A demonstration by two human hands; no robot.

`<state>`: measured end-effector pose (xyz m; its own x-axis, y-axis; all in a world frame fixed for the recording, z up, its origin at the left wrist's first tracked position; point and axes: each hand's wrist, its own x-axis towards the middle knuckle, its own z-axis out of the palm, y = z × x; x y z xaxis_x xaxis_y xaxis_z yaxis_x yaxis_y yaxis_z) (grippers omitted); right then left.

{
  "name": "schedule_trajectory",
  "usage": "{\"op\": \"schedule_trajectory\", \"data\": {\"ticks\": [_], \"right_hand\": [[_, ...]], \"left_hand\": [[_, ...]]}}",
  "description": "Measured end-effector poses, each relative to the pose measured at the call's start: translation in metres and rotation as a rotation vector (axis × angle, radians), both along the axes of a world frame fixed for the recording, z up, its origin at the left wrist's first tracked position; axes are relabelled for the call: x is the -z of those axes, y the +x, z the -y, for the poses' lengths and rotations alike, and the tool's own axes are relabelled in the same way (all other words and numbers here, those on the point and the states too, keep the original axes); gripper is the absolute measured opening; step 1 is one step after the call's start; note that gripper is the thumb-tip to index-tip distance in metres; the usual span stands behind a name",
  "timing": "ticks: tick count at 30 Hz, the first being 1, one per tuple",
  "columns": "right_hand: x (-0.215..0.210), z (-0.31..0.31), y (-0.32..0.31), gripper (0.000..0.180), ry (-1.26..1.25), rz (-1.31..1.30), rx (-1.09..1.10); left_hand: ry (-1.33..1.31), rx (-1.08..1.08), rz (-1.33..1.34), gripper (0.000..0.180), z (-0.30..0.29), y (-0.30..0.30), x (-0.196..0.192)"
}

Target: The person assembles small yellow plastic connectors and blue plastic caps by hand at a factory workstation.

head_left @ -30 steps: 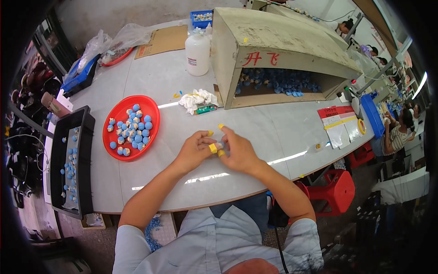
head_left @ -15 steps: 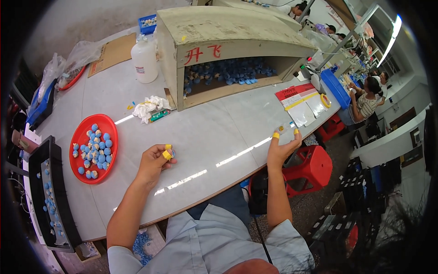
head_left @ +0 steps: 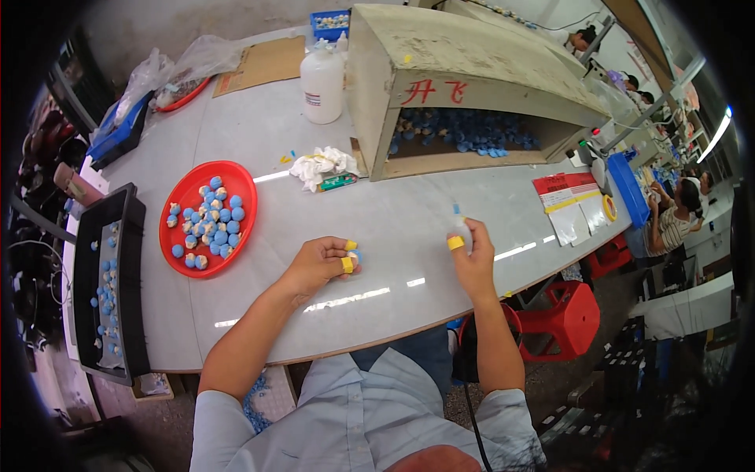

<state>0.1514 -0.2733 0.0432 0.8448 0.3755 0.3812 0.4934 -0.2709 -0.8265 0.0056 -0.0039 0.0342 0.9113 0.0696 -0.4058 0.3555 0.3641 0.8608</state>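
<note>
Over the table's middle, my left hand (head_left: 321, 266) pinches a small blue piece (head_left: 356, 256) between thumb and fingers. Yellow tape wraps two of its digits and partly hides the piece. To the right, my right hand (head_left: 476, 259), also with a yellow-taped finger, is closed around a small clear squeeze bottle (head_left: 463, 230). The bottle's thin blue tip points away from me, and the two hands are apart. Left of my left hand lies a round red tray (head_left: 247, 182) with several small blue-and-cream balls (head_left: 211, 224) in it.
A beige open-fronted box (head_left: 472, 55) holding many blue pieces stands at the back. Near it are a white bottle (head_left: 321, 85), crumpled tissue (head_left: 322, 167) and papers (head_left: 570, 206). A black bin (head_left: 134, 315) sits far left, a red stool (head_left: 566, 318) right. People work at far right.
My right hand has closed on the clear bottle and brought it leftward, closer to my left hand. My left hand still pinches the blue piece. The whole view has shifted.
</note>
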Motion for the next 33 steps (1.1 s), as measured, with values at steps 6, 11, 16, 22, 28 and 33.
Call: {"op": "schedule_trajectory", "data": {"ticks": [6, 11, 16, 22, 28, 33], "right_hand": [[-0.017, -0.056, -0.063, 0.031, 0.019, -0.168, -0.259], [0.003, -0.062, -0.069, 0.030, 0.115, 0.077, -0.337], [0.021, -0.056, -0.071, 0.022, 0.154, 0.154, -0.346], [0.027, -0.057, -0.069, 0.023, 0.193, 0.272, -0.339], [0.018, -0.065, -0.071, 0.025, 0.192, 0.292, -0.343], [0.017, -0.066, -0.071, 0.025, 0.154, 0.359, -0.338]], "left_hand": [[-0.033, -0.007, 0.004, 0.036, -0.002, -0.003, -0.001], [-0.049, 0.008, 0.003, 0.035, -0.003, -0.003, 0.001], [0.053, 0.064, 0.073, 0.039, -0.001, -0.006, 0.006], [0.066, 0.197, 0.089, 0.038, -0.004, -0.006, 0.004], [0.097, 0.216, 0.084, 0.038, -0.003, -0.007, 0.002], [0.098, 0.201, 0.092, 0.034, -0.003, -0.006, 0.000]]}}
